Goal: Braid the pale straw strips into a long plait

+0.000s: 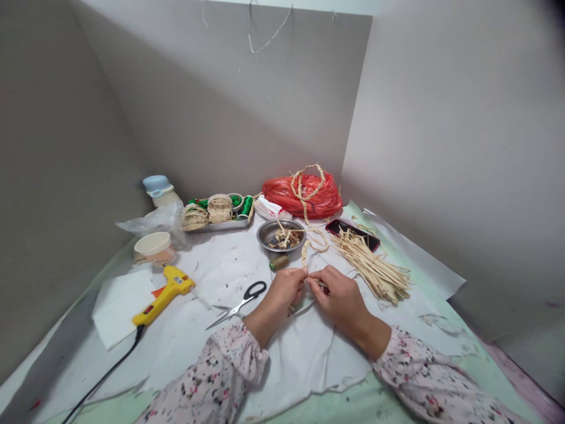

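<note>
Between my hands is the near end of a pale braided straw cord point(318, 240), which runs away from me and loops up over a red plastic bag. My left hand point(286, 288) pinches the braid's end with its fingertips. Close against it, my right hand point(338, 294) is closed on a strand at the same spot. The exact finger hold is partly hidden. Just beyond my fingers lies a small thread spool point(279, 262), and past it a metal bowl point(265, 235) with straw scraps inside. A bundle of straw strips point(375, 268) lies to the right.
Black-handled scissors point(241, 303) lie beside my left wrist. Farther left, a yellow glue gun point(163, 294) rests near white paper point(115, 306). A cup point(152, 246), a tray point(229, 225) of cord rolls, the red bag point(282, 191) and a phone point(353, 234) stand farther back. Grey panels enclose the table.
</note>
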Tool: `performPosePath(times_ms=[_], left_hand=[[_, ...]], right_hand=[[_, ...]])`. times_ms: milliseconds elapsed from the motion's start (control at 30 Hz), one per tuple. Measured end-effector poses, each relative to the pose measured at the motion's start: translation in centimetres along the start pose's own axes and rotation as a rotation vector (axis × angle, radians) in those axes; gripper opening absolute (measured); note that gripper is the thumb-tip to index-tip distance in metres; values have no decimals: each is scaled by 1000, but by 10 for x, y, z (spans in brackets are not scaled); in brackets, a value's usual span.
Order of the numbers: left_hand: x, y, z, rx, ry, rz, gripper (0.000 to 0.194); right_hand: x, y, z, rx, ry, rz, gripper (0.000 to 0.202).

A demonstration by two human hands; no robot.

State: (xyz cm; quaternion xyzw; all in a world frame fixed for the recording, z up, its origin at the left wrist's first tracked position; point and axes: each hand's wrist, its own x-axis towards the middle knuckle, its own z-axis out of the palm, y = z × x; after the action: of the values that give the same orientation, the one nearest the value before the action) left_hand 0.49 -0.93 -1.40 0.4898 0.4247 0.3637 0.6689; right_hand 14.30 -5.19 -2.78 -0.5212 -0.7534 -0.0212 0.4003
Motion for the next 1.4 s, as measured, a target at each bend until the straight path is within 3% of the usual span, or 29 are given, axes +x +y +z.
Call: performPosePath(times_ms=[200,400,600,733,900,1067,1133,1200,1300,1400], left_hand=[[-3,7,-1,-151,-49,-57,35],[-7,9,-4,-101,-107,-31,41],[-8,7,-6,-57,-2,8,39],[-7,7,-8,-19,20,-28,39],[-5,7,-9,19,-2,-55,36],[-4,5,-8,29,-18,-56,36],[-4,4,-8,18,-29,-58,37],[-4,3,-8,14,-32,-63,38],[-4,2,-9,10,-27,-67,37],[-4,4,-10,-14,-35,-68,36]], right_hand=[[-1,-4,-1,-202,-59,-162,26],[-2,-11,-4,-231,-105,-186,25],[0,-8,-7,9,1,-19,21],[12,12,-20,-232,45,102,17],[26,39,-47,-708,-163,340,14],[28,52,-61,-777,-416,494,15],[31,53,-64,-721,-393,505,19],[35,52,-66,-556,-266,487,18],[40,46,-66,-100,-72,460,17],[38,40,-53,364,35,485,26]])
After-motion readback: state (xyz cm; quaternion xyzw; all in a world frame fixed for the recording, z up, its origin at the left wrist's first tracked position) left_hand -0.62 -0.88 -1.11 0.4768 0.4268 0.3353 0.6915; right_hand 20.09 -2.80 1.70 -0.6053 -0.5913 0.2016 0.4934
